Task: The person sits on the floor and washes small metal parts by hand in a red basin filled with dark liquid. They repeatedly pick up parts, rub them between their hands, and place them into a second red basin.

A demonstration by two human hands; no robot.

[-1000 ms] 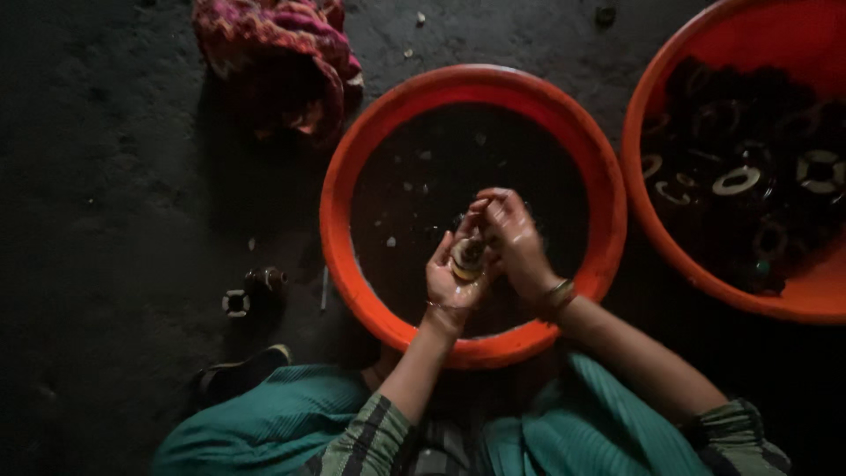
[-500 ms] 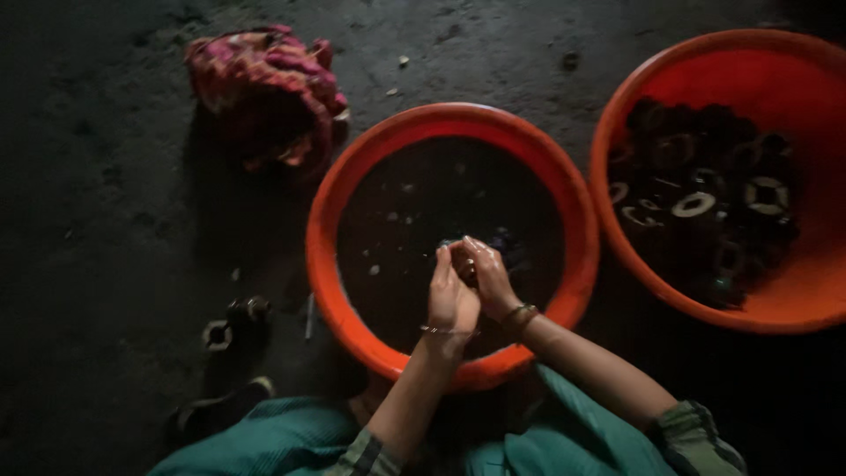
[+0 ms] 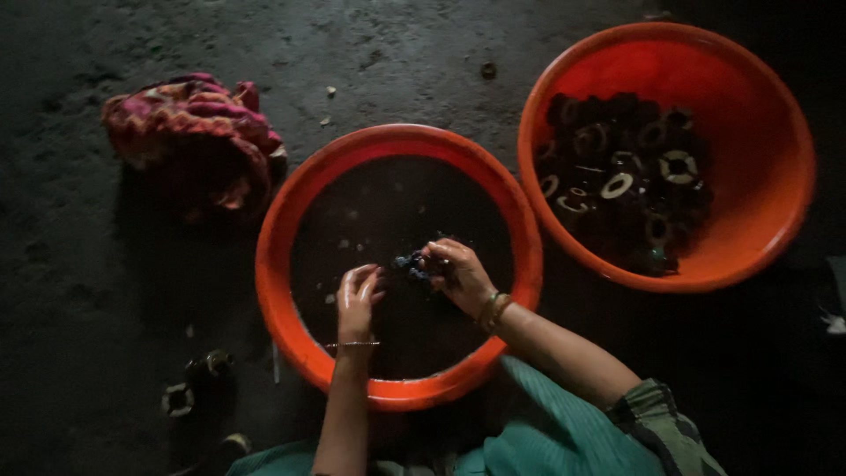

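Dark floor — part (image 3: 411, 262) at right hand (image 3: 458, 278)

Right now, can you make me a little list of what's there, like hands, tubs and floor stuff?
left hand: open, over the dark water
right hand: pinching a small dark thing
near tub: orange, round, holds dark water
far tub: orange, to the right
ring-shaped parts: heaped in the far tub
cloth: pink, bundled on the floor, left
floor: dark, two small parts lie lower left
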